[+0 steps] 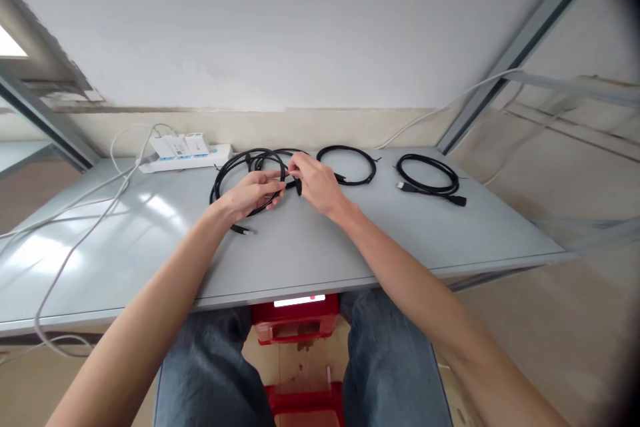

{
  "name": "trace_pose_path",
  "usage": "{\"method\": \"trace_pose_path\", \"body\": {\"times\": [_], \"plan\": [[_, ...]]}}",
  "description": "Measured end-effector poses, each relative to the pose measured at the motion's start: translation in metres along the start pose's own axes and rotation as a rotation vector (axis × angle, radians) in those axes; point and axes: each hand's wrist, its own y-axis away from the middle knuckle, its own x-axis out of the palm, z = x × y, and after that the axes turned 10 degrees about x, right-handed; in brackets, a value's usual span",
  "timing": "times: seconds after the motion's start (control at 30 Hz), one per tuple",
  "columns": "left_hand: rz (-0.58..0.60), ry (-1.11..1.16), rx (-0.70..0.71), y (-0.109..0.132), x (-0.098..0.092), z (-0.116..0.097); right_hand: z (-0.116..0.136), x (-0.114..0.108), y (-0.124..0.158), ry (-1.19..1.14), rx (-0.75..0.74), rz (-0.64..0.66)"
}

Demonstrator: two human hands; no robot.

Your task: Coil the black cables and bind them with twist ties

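A coiled black cable (217, 185) is in my left hand (254, 193), the fingers and thumb closed around the right side of its loops. Its plug end (241, 230), with a pale metal tip, sticks out below the coil toward the table's front. Close beside it, my right hand (319, 181) is pinched with the fingertips at the coil's right side. A black connector (299, 187) hangs just under these fingertips. Whether they grip that end, a thin tie or the cable itself is hidden. Behind my hands lies another black cable coil (287, 151), partly covered.
On the grey table (310, 253), a coiled black cable (345, 147) lies right of my hands, and another coil (429, 157) with both ends showing is farther right. A white power strip (187, 161) with plugged-in adapters and white cords (95, 230) occupies the left. A wall stands behind.
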Motion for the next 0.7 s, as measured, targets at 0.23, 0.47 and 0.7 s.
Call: {"method": "trace_pose_path", "body": {"times": [0.23,0.47,0.7], "plan": [[0.05,-0.101,-0.015,0.005,0.008,-0.005,-0.016,0.018,-0.005,-0.142,0.294,-0.226],[0.068,-0.287,-0.045,0.002,0.007,0.0,-0.038,0.0,-0.019,-0.378,0.394,-0.316],[0.114,-0.41,-0.093,0.001,0.001,-0.002,-0.038,-0.032,0.016,-0.373,0.463,-0.098]]}}
